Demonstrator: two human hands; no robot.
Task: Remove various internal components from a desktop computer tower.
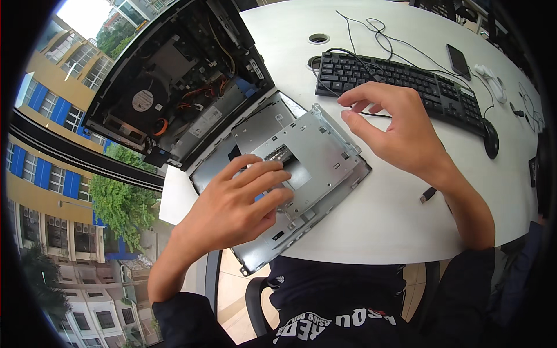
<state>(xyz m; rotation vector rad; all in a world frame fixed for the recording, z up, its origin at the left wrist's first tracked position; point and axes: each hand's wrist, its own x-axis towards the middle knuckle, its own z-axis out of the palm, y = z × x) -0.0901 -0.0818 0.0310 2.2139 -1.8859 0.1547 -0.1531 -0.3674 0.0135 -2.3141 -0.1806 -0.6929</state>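
A silver metal drive cage [316, 148] lies on a flat metal side panel [255, 255] at the table's left front. Over the cage's near left part is my left hand [232, 203], its fingers spread and slightly bent; the fingertips appear to rest on the metal, though what lies under the palm is hidden. My right hand [400, 130] hovers past the cage's right edge, thumb and forefinger apart, with nothing between them. Beyond the panel, an opened black desktop computer case [191, 113] stands on edge, showing a fan, cables and boards.
A black keyboard [400, 81] lies behind my right hand, with a black mouse [491, 139] at its right end. Farther back are loose cables [380, 32] and a phone [458, 61]. A USB plug [427, 195] lies near my right forearm. A window borders the table's left.
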